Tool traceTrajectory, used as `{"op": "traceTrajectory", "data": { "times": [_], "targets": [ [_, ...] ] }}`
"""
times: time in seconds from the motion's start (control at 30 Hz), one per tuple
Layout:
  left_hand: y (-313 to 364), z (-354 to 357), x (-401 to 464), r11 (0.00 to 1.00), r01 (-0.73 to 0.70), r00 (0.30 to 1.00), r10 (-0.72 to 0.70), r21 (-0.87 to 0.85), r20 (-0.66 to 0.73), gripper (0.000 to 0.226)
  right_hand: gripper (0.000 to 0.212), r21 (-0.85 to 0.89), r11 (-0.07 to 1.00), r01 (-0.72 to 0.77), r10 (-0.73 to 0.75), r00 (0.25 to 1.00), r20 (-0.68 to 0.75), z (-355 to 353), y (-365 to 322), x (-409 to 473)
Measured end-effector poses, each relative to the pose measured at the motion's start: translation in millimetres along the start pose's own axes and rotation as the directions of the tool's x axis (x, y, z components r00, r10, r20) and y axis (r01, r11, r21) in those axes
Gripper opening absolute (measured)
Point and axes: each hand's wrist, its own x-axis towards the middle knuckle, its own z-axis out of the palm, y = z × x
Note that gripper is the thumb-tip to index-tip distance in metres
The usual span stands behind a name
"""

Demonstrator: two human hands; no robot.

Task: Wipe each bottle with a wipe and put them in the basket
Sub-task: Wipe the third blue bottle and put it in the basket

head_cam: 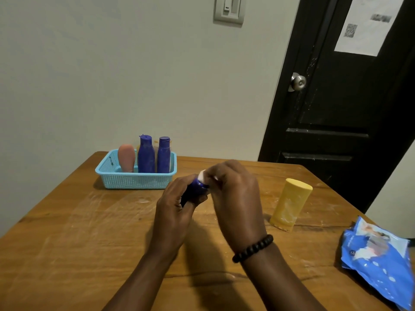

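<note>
Both hands work above the middle of the wooden table (67, 232). Left hand (174, 208) is wrapped around the body of a blue bottle (195, 189), holding it clear of the tabletop and tilted away from the person. Right hand (233, 198) pinches a white wipe (203, 176) against the bottle's upper end.

Risk assessment, head view: the bottle is small and mostly buried in the left palm, so covered areas may go unwiped unless the grip is shifted. Shifting a possibly damp bottle could let it slip.

Bottle appearance: dark blue, glossy; cap end hidden by the wipe. Three bottles stand in the light-blue basket (134, 181). A yellow bottle (290, 204) waits on the table, just right of the hands.
</note>
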Motion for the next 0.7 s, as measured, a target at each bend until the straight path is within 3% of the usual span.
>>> {"op": "traceTrajectory", "data": {
  "times": [0.07, 0.2, 0.3, 0.37, 0.47, 0.6, 0.7],
  "targets": [
    [-1, -1, 1, 1.0, 0.003, 1.0, -0.003, -0.001, -0.01, 0.047, 0.013, 0.009, 0.999, 0.049, -0.049, 0.999, 0.016, 1, -3, -5],
    [0, -1, 0, 0.999, -0.002, 1.0, 0.002, 0.039, 0.001, 0.047, 0.013, -0.006, 0.988, -0.156, 0.156, 0.987, 0.034, -5, 19, 10],
    [-1, 0, 1, 1.0, 0.024, 1.0, -0.024, 0.009, -0.007, 0.046, 0.013, -0.049, 0.998, 0.034, -0.033, 0.999, 0.023, -1, 9, 0],
    [-2, 0, 2, 1.0, 0.023, 1.0, -0.023, -0.013, -0.01, 0.046, 0.015, 0.011, 0.993, 0.122, -0.122, 0.992, 0.015, 4, 4, -12],
    [-2, 0, 0, 0.998, 0.048, 0.999, -0.048, -0.034, -0.006, 0.045, 0.018, -0.001, 0.991, 0.137, -0.137, 0.99, -0.027, 7, 14, -16],
    [2, 3, -1, 0.992, 0.114, 0.993, -0.115, -0.05, -0.027, 0.047, 0.018, 0.043, 0.999, -0.025, 0.03, 0.989, -0.143, 4, 25, -14],
    [12, 5, -3, 0.988, 0.12, 0.993, -0.119, -0.099, 0.022, 0.05, 0.018, -0.009, 0.992, 0.124, -0.124, 0.976, -0.178, 2, 16, -13]
  ]
}}
